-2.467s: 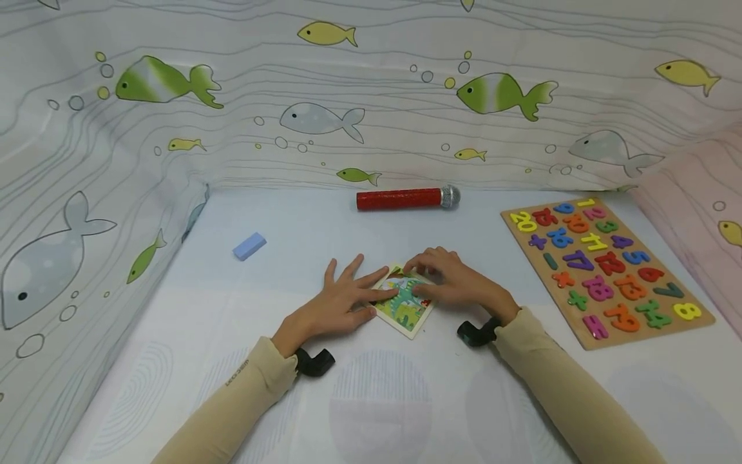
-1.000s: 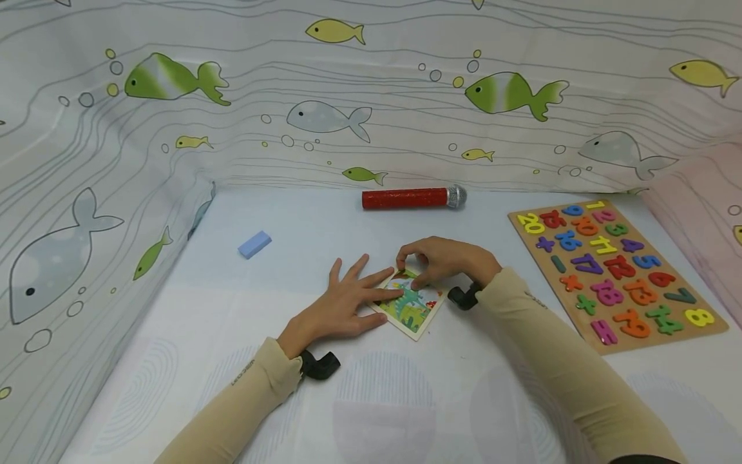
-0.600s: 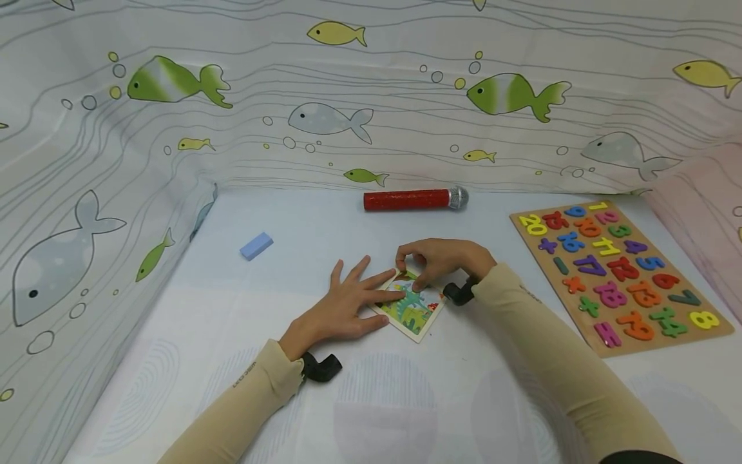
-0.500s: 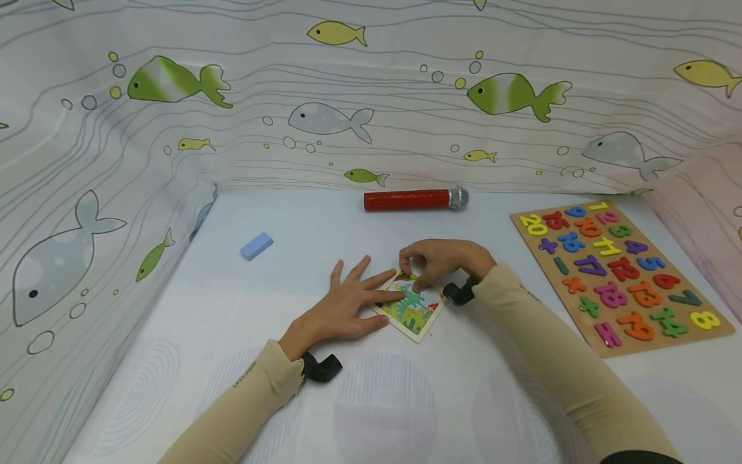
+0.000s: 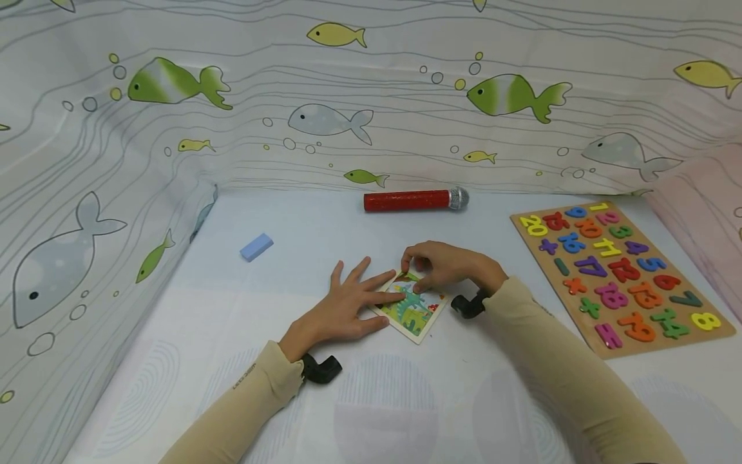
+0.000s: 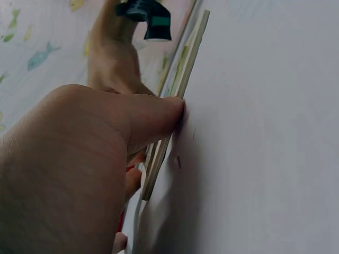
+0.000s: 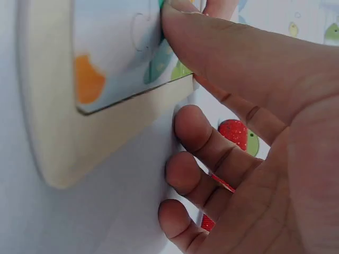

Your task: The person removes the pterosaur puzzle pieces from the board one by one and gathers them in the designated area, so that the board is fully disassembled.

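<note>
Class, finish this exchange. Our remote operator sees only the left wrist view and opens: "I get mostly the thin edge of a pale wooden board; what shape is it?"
Observer: The pale wooden board looks square, a corner pointing toward the person.
Operator: Where is the right hand's thumb?
Observer: The head view shows the right hand with its thumb over the board's colourful picture.
Operator: Anything off to the person's left?
Observer: Yes, a light-blue rectangular block, beyond the left hand.
</note>
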A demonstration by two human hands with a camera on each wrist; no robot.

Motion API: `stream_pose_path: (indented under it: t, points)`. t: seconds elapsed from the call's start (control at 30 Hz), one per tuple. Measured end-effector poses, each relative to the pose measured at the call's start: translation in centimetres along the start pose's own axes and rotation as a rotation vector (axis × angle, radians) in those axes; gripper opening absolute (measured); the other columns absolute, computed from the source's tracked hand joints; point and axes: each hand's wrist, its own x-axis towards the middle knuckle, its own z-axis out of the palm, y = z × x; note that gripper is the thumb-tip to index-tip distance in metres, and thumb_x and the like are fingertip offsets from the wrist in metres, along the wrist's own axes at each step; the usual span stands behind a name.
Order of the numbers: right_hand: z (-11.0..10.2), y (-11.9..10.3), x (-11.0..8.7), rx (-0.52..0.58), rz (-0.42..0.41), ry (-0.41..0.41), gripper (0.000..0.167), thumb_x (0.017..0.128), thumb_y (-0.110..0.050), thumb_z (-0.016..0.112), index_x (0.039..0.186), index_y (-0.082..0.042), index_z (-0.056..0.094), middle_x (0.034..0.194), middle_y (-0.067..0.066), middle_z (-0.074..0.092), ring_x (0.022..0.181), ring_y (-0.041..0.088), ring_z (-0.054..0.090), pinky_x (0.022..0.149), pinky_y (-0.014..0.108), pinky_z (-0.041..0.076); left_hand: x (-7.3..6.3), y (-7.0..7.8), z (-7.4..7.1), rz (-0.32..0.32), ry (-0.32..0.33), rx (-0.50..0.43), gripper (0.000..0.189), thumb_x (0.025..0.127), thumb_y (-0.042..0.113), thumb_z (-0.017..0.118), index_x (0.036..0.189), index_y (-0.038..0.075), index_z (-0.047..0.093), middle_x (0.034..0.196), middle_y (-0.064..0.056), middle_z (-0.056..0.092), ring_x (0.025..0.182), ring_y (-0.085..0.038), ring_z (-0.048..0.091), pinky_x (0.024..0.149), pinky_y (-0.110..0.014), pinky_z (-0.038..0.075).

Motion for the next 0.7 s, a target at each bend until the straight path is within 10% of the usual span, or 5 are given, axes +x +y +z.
stream_pose_path:
  t: [0.4, 0.7]
  points:
    - [-0.1, -2.3, -0.3, -0.164, 0.057, 0.030, 0.033, 0.085, -0.020, 0.084, 0.114, -0.018, 0.069, 0.099, 0.001, 0.066, 0.092, 0.019, 0.056, 0.081, 0.034, 0.049, -0.1, -0.1, -0.3, 0.010, 0.008, 0.004, 0.049, 0.098, 0.054, 0.052, 0.146, 0.042, 0.054, 0.167, 0.004, 0.034, 0.157, -0.047, 0.011, 0.113, -0.080, -0.001]
    - [-0.5, -2.4, 0.5, -0.090, 0.072, -0.039, 0.033, 0.084, -0.014, 0.084, 0.111, -0.014, 0.065, 0.089, 0.003, 0.061, 0.081, 0.017, 0.054, 0.070, 0.028, 0.044, -0.1, -0.2, -0.3, -0.001, 0.006, 0.000, 0.049, 0.098, 0.054, 0.052, 0.146, 0.042, 0.054, 0.166, 0.005, 0.035, 0.157, -0.046, 0.011, 0.113, -0.080, -0.001]
